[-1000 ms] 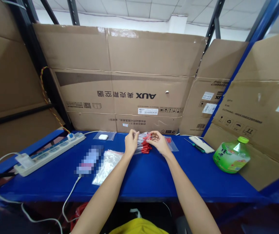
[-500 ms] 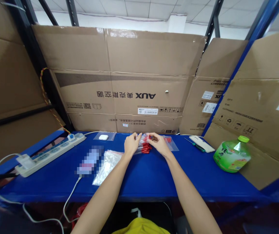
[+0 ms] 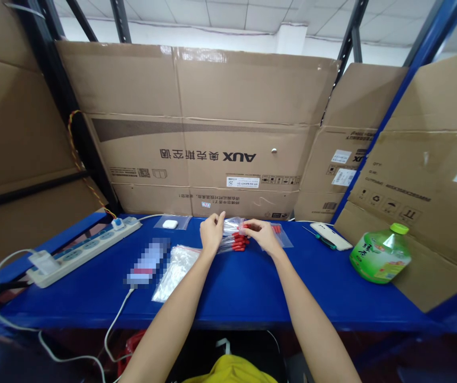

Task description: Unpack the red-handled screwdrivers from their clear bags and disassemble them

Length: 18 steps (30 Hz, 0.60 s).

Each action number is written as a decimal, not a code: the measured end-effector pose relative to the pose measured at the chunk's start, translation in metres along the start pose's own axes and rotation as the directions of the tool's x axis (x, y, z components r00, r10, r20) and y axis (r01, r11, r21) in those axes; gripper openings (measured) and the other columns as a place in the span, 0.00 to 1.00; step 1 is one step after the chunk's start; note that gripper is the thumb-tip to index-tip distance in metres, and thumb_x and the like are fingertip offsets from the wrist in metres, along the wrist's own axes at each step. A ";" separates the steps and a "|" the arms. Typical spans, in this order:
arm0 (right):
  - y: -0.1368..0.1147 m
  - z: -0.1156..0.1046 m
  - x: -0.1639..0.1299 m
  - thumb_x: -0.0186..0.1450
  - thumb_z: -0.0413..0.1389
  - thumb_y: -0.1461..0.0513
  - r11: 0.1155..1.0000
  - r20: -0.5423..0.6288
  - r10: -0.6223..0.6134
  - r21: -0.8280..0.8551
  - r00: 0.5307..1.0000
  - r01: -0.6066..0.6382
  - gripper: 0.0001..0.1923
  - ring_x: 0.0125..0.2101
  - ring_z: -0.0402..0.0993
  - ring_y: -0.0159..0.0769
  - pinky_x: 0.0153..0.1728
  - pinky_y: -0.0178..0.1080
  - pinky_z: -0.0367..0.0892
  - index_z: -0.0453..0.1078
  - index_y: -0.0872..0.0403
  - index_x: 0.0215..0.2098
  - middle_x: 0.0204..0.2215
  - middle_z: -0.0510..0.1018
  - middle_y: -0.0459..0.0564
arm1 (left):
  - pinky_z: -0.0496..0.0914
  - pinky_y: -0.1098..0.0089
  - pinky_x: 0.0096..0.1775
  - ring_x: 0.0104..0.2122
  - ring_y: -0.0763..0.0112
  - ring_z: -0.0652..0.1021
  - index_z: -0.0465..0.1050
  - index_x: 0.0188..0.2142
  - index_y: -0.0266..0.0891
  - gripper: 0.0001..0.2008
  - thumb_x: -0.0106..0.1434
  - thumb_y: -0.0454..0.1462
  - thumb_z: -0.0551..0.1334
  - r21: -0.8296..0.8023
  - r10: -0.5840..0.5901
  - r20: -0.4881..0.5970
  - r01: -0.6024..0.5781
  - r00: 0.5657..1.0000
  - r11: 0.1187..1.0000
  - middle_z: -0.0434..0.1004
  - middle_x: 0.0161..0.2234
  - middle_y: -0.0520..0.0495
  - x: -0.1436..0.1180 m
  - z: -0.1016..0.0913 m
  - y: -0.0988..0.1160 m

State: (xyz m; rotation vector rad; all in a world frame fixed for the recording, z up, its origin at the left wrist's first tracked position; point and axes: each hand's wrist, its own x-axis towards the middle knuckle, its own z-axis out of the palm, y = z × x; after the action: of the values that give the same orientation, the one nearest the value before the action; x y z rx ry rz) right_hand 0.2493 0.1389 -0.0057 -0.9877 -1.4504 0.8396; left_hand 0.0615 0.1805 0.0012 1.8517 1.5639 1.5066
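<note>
Left hand point(image 3: 211, 234) now pinches the clear bag point(image 3: 234, 226), index finger lifted; right hand point(image 3: 263, 234) has closed on a red-capped piece point(image 3: 245, 227) at its mouth.

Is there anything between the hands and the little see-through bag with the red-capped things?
No, nothing is in the way. The left hand and the right hand are already on the small clear plastic bag of red-capped pieces, one at each side, above the blue tabletop.

Both bare forearms are reaching forward, converging toward the back edge of the bench. The left hand point(image 3: 211, 234) is curling with its forefinger raised; the right hand point(image 3: 263, 235) is pinching, fingers bent.
</note>
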 end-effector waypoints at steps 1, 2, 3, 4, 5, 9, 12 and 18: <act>0.000 -0.001 0.000 0.53 0.68 0.53 1.000 0.006 -0.001 -0.005 1.000 0.001 0.15 0.28 0.74 0.37 0.29 0.38 0.69 0.79 0.53 0.35 0.30 0.82 0.48 | 0.52 0.69 0.31 0.22 0.71 0.64 0.59 0.18 0.41 0.26 0.68 0.51 0.56 0.014 0.002 -0.011 -0.002 1.000 1.000 0.64 0.17 0.51 0.000 -0.002 0.002; -0.001 -0.001 0.000 0.53 0.68 0.53 1.000 0.015 0.002 -0.010 1.000 -0.002 0.15 0.27 0.74 0.36 0.29 0.38 0.69 0.79 0.53 0.35 0.30 0.82 0.48 | 0.52 0.69 0.31 0.22 0.70 0.64 0.59 0.18 0.41 0.26 0.68 0.51 0.56 0.023 0.001 -0.019 -0.001 1.000 1.000 0.64 0.17 0.51 0.000 -0.003 0.003; -0.002 -0.002 0.000 0.53 0.68 0.53 1.000 0.028 0.008 -0.016 1.000 -0.007 0.15 0.26 0.73 0.35 0.29 0.38 0.69 0.79 0.53 0.35 0.29 0.82 0.48 | 0.52 0.69 0.31 0.22 0.70 0.64 0.59 0.18 0.41 0.26 0.67 0.51 0.57 0.028 -0.002 -0.022 0.003 1.000 1.000 0.64 0.17 0.51 0.001 -0.004 0.004; -0.003 -0.003 0.000 0.54 0.68 0.53 1.000 0.044 0.015 -0.019 0.999 -0.014 0.16 0.24 0.72 0.34 0.28 0.38 0.69 0.79 0.53 0.36 0.28 0.81 0.47 | 0.52 0.69 0.31 0.22 0.70 0.64 0.60 0.17 0.41 0.26 0.67 0.51 0.57 0.032 -0.006 -0.024 0.006 1.000 0.999 0.64 0.17 0.51 0.001 -0.005 0.004; -0.004 -0.003 -0.001 0.54 0.68 0.53 1.000 0.061 0.024 -0.021 0.998 -0.022 0.16 0.23 0.71 0.33 0.28 0.38 0.69 0.79 0.54 0.36 0.27 0.81 0.47 | 0.52 0.69 0.31 0.22 0.70 0.64 0.60 0.17 0.41 0.26 0.67 0.52 0.57 0.036 -0.008 -0.026 0.009 1.000 0.999 0.65 0.17 0.51 0.002 -0.005 0.005; -0.005 -0.005 0.000 0.54 0.68 0.52 0.998 0.105 0.053 -0.032 0.993 -0.050 0.17 0.21 0.70 0.32 0.27 0.37 0.69 0.77 0.54 0.37 0.26 0.80 0.46 | 0.53 0.69 0.31 0.21 0.71 0.64 0.61 0.17 0.41 0.26 0.66 0.52 0.57 0.053 -0.005 -0.043 0.007 0.999 0.999 0.66 0.16 0.51 0.003 -0.006 0.004; -0.001 -0.006 0.000 0.54 0.68 0.52 0.997 0.142 0.051 -0.059 0.989 -0.043 0.18 0.23 0.71 0.33 0.28 0.38 0.69 0.76 0.53 0.38 0.26 0.79 0.45 | 0.54 0.70 0.31 0.21 0.72 0.64 0.61 0.17 0.41 0.26 0.66 0.52 0.58 0.050 -0.019 -0.051 0.022 0.999 0.999 0.65 0.16 0.52 0.003 -0.005 0.002; 0.006 -0.002 -0.001 0.56 0.66 0.55 0.996 0.190 -0.038 -0.067 0.981 0.052 0.17 0.33 0.74 0.35 0.38 0.38 0.71 0.72 0.51 0.41 0.35 0.78 0.46 | 0.57 0.72 0.30 0.21 0.72 0.65 0.61 0.18 0.41 0.27 0.66 0.55 0.55 -0.133 -0.124 0.043 0.129 0.991 0.983 0.64 0.15 0.54 0.003 0.004 -0.009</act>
State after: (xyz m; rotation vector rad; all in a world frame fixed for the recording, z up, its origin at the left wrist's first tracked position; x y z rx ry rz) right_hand 0.2523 0.1406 -0.0112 -0.9447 -1.6684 0.8721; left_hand 0.0594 0.1878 -0.0054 1.6633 1.4946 1.4778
